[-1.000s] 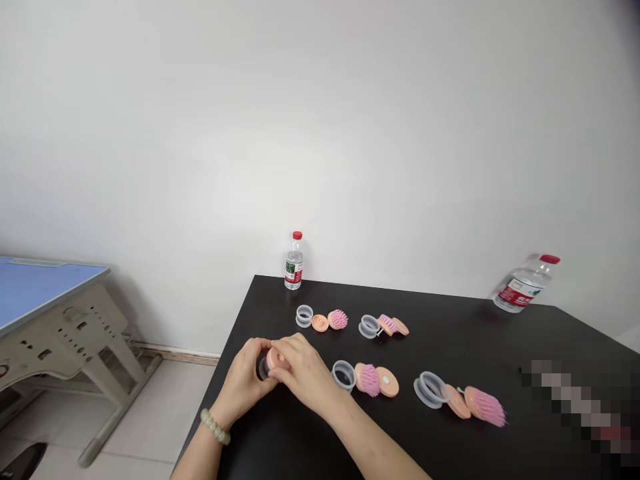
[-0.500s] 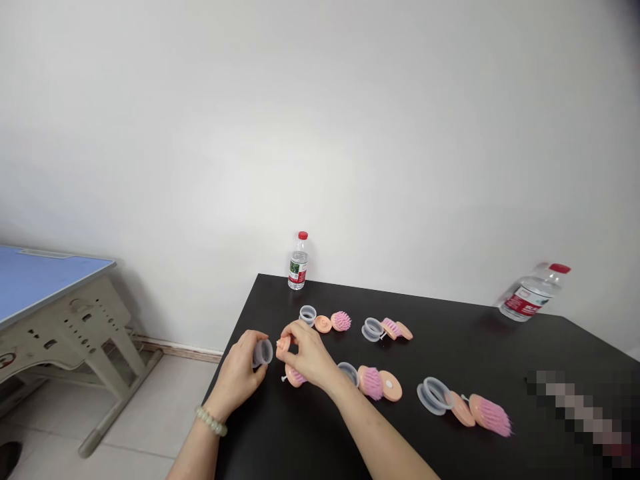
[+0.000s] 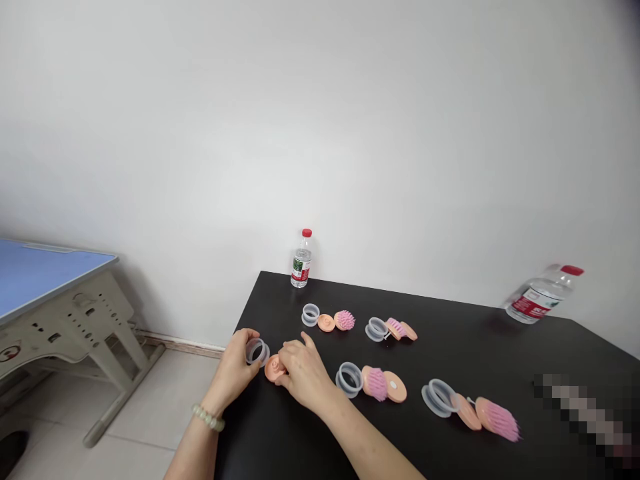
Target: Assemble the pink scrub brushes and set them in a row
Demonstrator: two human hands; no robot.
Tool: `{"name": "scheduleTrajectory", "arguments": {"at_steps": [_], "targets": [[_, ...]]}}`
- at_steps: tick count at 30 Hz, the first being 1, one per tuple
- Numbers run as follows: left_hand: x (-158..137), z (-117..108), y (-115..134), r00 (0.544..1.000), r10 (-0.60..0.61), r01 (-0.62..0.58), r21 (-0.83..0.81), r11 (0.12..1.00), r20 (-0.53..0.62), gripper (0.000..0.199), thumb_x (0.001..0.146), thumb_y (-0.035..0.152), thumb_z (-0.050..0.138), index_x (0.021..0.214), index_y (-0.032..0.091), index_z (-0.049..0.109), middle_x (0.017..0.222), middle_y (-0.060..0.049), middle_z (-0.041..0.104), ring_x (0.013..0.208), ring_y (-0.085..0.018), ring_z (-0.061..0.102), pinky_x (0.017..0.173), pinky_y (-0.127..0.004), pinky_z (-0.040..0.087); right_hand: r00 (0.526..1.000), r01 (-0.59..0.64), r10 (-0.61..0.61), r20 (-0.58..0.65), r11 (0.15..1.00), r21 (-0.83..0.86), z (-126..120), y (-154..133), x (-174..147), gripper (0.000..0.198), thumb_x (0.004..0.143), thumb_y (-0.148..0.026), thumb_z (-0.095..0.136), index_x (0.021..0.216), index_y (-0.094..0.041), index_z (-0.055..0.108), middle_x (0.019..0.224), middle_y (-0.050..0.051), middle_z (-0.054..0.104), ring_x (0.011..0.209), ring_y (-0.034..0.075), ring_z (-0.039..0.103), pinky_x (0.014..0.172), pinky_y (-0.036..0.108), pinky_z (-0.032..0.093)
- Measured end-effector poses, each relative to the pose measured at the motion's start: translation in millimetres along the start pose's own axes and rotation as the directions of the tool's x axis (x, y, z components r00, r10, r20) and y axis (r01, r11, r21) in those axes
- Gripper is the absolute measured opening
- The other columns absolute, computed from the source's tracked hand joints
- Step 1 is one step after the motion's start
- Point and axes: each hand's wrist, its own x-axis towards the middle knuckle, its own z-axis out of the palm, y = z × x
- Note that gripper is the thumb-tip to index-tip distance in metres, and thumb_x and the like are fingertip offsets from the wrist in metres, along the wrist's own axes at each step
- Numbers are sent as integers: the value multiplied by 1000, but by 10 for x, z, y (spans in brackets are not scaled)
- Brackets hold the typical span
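At the table's left edge, my left hand [image 3: 235,370] has thumb and fingers around a translucent plastic ring [image 3: 265,356], which rests on the black tabletop. My right hand [image 3: 306,375] is just to the right, its thumb and fingertips closed at the right edge of a round peach cap [image 3: 273,369]. The cap lies next to the ring, its raised centre facing up. Whatever is beneath my right palm is hidden. Beyond my hands lie another translucent ring [image 3: 311,315], a peach cap [image 3: 327,323] and a pink-bristled brush head [image 3: 345,320].
Similar sets spread rightward on the black table [image 3: 450,347]: a ring [image 3: 349,380] with a brush head [image 3: 376,384], and another ring [image 3: 440,399] with a brush head [image 3: 499,419]. Water bottles [image 3: 301,263] [image 3: 543,298] stand by the wall. A blue desk [image 3: 55,273] is at left.
My left hand has tilted and set the ring down on the table. My right hand has lowered the peach cap beside it, and the brush head below now is covered by the hand.
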Motion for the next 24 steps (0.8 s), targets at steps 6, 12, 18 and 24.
{"name": "scheduleTrajectory", "arguments": {"at_steps": [6,12,18,24], "targets": [[-15,-1,-27,997,57,-58,21,998,51,43,64,4,57,103,24,64,104,-5,67,98,-25,66,88,-42,54,999,31,-30,24,998,-54,0,22,-49,13,80,-6,69,73,-18,71,91,8,78,125,33,61,118,56,26],[-16,8,-123,994,80,-87,84,993,76,48,61,1,56,102,23,66,104,-5,67,102,-27,64,93,-44,51,997,76,-77,-6,996,-49,3,58,-93,12,83,-8,69,78,-18,73,92,7,78,130,32,57,121,55,24],[41,4,-211,987,105,-118,108,987,123,55,57,10,69,110,24,68,108,-6,69,106,-31,64,97,-49,51,991,92,-96,-92,994,-52,-127,-48,-236,10,91,-18,67,97,-16,76,123,12,71,142,31,44,125,51,22],[204,-71,-301,983,168,-175,103,979,74,59,60,50,79,112,25,67,115,-10,70,112,-39,64,98,-57,51,913,269,-269,-307,962,-43,-241,-7,-893,23,97,-35,65,106,-15,72,124,10,70,142,27,43,122,40,34]]}}
